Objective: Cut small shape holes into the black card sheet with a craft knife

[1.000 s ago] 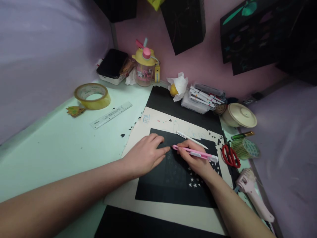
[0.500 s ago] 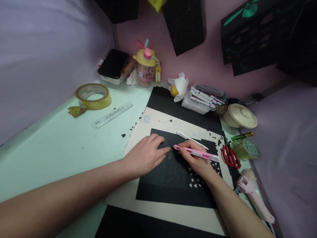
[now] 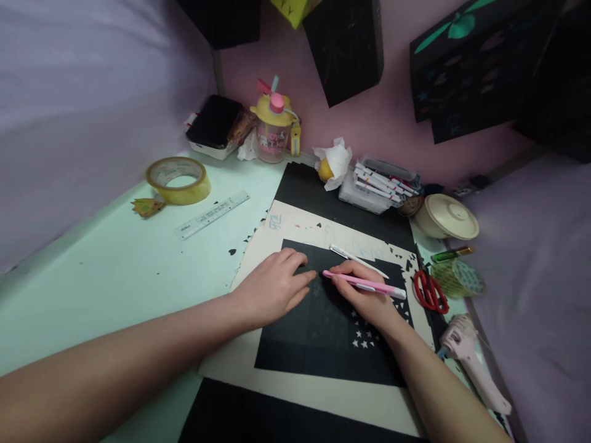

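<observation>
A pink pen-shaped cutter (image 3: 381, 287) is held in my right hand (image 3: 364, 295), its tip touching or just over the black paper (image 3: 295, 351). My left hand (image 3: 277, 286) rests on the paper's upper left part with its fingers spread, fingertips close to the tool's tip. Small star and triangle cutouts show in the paper's right part, partly covered by my right hand. Beneath lies a cream board (image 3: 258, 246) with pencil marks. A white pen (image 3: 357, 259) lies just beyond my right hand.
On the left are a tape roll (image 3: 179, 180) and a clear ruler (image 3: 213, 215). A cup (image 3: 272, 132) and a marker box (image 3: 378, 184) stand at the back. Red scissors (image 3: 430, 291), a lidded bowl (image 3: 447, 216) and a glue gun (image 3: 475, 360) are at the right.
The pink tool has turned slightly in my right hand, and its rear end is a little lower. My left hand stays in place on the paper. The whole view has shifted slightly.
</observation>
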`<state>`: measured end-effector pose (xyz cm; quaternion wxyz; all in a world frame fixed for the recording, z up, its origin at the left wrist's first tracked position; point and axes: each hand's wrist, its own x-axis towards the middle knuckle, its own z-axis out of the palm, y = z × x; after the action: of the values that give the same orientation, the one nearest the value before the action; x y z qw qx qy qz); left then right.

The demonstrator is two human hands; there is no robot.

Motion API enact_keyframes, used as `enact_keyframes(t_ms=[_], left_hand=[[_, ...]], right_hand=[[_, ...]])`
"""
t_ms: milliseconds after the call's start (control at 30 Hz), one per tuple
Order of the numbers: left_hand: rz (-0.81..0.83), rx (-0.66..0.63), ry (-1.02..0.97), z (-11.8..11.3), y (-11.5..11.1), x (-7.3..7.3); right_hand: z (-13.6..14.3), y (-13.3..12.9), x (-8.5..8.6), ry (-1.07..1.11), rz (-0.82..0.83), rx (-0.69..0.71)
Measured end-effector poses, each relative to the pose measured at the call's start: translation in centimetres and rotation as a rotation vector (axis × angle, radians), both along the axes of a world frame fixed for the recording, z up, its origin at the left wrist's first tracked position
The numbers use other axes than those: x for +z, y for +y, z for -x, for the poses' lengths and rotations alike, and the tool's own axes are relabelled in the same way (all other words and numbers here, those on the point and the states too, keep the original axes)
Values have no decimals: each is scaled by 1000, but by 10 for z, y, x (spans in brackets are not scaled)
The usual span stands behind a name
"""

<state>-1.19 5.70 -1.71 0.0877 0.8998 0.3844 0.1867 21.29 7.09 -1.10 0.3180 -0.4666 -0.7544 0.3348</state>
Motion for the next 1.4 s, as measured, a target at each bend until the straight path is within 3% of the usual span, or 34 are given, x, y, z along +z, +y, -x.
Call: enact_keyframes(t_ms=[267,533,833,1167,1400], left_hand=[[-22,9,-39,-1,-1,-1],[-27,11,-31,0,-1,0],[-51,10,-42,0,-2,-2],[-25,16,-4,-1,-2,-1],[-35,9,-8,0,-2,-1]], right_hand=[[1,1,2,-22,-34,43],[1,2,8,10,-71,175],[0,2,8,19,-79,190],[-1,2,-1,-50,-9,-16],[0,1,-1,-26,23,-48]])
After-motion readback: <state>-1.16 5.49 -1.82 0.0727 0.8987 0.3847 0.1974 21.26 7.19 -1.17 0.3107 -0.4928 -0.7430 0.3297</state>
